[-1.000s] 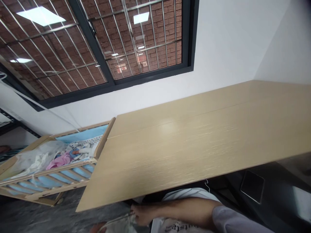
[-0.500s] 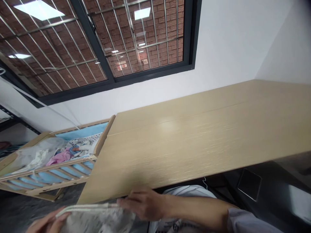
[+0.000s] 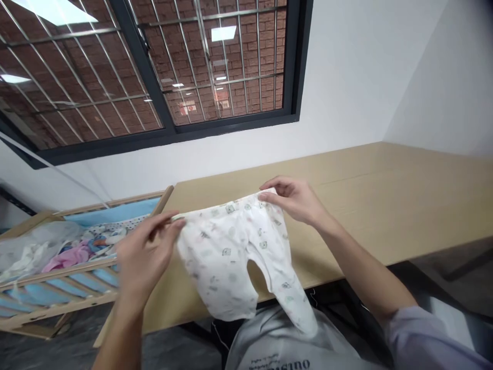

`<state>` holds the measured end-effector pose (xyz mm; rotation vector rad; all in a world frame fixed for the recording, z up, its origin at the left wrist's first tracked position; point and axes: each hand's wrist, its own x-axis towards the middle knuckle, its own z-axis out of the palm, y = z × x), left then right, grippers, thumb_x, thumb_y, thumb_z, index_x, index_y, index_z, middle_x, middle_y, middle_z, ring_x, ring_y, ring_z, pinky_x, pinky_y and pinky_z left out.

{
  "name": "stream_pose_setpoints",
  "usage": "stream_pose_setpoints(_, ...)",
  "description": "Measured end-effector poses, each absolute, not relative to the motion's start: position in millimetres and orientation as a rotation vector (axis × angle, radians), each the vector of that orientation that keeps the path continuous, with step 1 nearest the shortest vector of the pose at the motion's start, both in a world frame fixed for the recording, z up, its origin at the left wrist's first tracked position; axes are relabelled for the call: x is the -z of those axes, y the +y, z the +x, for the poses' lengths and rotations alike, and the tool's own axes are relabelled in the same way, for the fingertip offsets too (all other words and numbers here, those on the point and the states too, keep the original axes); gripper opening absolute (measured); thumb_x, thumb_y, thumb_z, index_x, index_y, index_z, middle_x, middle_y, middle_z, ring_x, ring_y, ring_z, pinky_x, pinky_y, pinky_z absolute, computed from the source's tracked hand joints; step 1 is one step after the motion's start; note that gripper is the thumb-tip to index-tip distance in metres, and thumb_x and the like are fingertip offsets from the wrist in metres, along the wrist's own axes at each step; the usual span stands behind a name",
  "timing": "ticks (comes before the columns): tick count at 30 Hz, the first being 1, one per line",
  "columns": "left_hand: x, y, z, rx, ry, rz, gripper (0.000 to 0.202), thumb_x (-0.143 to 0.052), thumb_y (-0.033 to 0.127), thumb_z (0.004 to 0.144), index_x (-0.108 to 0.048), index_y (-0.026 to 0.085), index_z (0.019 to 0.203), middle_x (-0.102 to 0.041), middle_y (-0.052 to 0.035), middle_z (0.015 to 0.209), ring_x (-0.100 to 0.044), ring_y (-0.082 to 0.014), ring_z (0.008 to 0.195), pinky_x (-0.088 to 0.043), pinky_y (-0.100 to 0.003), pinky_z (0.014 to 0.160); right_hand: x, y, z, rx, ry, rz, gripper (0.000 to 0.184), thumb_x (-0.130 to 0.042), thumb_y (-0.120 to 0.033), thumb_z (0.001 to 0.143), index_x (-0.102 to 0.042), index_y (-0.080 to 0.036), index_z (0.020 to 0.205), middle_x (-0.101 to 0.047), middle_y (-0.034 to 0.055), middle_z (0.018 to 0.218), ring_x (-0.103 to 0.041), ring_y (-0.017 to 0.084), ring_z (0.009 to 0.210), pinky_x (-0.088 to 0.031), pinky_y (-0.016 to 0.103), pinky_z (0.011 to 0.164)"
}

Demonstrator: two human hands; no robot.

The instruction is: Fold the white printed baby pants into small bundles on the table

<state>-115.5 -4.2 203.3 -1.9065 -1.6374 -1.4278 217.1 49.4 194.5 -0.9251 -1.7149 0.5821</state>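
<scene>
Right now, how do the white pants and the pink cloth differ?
The pants are white with small prints; the cloth looks plain pink. The pants are held up, spread at the waist; the cloth lies bunched in the crib. Both look like soft fabric.

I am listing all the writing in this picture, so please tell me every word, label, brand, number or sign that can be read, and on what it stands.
No text can be read with certainty.
Shirt: large dark letters, cut by the lower edge; small lines above, too blurred.
Pants: small printed drawings; any words too small to read.
Window: red-and-white patch, too small to tell if it bears words.
</scene>
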Motion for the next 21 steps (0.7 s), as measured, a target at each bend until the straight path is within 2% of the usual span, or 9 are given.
stream_pose_setpoints(2, -201.0, 28.3, -97.9, 1.441, -1.676, -2.096, 0.035, -0.064, 0.053, 0.087, -0.075, 0.024, 0.104, -0.077, 0.0003, 0.094, -0.066, -0.0157, 0.077, -0.053, -0.026, 0.074, -182.9, 78.8, 227.9, -0.715, -1.811, -1.016, 0.031, -0.065, -0.036, 0.093, -0.072, -0.014, 0.113, -0.074, 0.0070, 0.097, -0.069, 0.018, 0.089, -0.056, 0.028, 0.075)
stream_pose_setpoints(5, -179.9, 81.1, -91.4, 1.279, -1.824, -2.342, 0.032, -0.060, 0.047, 0.090, -0.075, 0.022, 0.103, -0.078, -0.0017, 0.102, -0.068, -0.0186, 0.088, -0.052, -0.026, 0.078, -153.4, 124.7, 234.7, -0.828, -1.893, -1.180, 0.029, -0.053, -0.022, 0.097, -0.070, -0.013, 0.119, -0.073, 0.0097, 0.106, -0.068, 0.018, 0.093, -0.053, 0.026, 0.077)
stream_pose_setpoints(9, -140.6, 144.5, -90.3, 0.951, -1.981, -2.472, 0.026, -0.052, 0.032, 0.095, -0.074, 0.018, 0.100, -0.077, -0.0058, 0.105, -0.068, -0.0205, 0.096, -0.049, -0.027, 0.083, -107.4, 186.0, 223.9, -0.759, -1.960, -1.352, 0.033, -0.049, -0.008, 0.093, -0.068, -0.009, 0.120, -0.072, 0.0118, 0.111, -0.066, 0.016, 0.094, -0.050, 0.022, 0.078)
stream_pose_setpoints(13, -112.6, 190.4, -85.6, 0.803, -2.092, -2.420, 0.023, -0.051, 0.024, 0.097, -0.073, 0.017, 0.101, -0.076, -0.0090, 0.105, -0.068, -0.0219, 0.098, -0.048, -0.029, 0.084, -76.4, 238.9, 204.3, -0.632, -2.009, -1.475, 0.035, -0.050, 0.000, 0.087, -0.070, -0.009, 0.114, -0.073, 0.0109, 0.113, -0.066, 0.016, 0.096, -0.047, 0.020, 0.083)
stream_pose_setpoints(17, -95.2, 222.0, -81.7, 0.686, -2.194, -2.354, 0.021, -0.055, 0.029, 0.099, -0.069, 0.016, 0.106, -0.071, -0.0098, 0.112, -0.065, -0.0223, 0.106, -0.051, -0.036, 0.091, -59.4, 274.2, 191.0, -0.585, -1.989, -1.537, 0.035, -0.049, 0.003, 0.084, -0.071, -0.008, 0.109, -0.073, 0.0118, 0.112, -0.065, 0.016, 0.097, -0.046, 0.020, 0.084)
stream_pose_setpoints(21, -81.1, 237.4, -77.8, 0.593, -2.286, -2.299, 0.036, -0.063, 0.039, 0.095, -0.060, 0.018, 0.125, -0.062, -0.0091, 0.127, -0.064, -0.0227, 0.108, -0.056, -0.045, 0.091, -43.2, 290.9, 184.0, -0.555, -1.969, -1.605, 0.034, -0.053, 0.003, 0.080, -0.071, -0.007, 0.107, -0.073, 0.0115, 0.112, -0.064, 0.016, 0.100, -0.045, 0.019, 0.084)
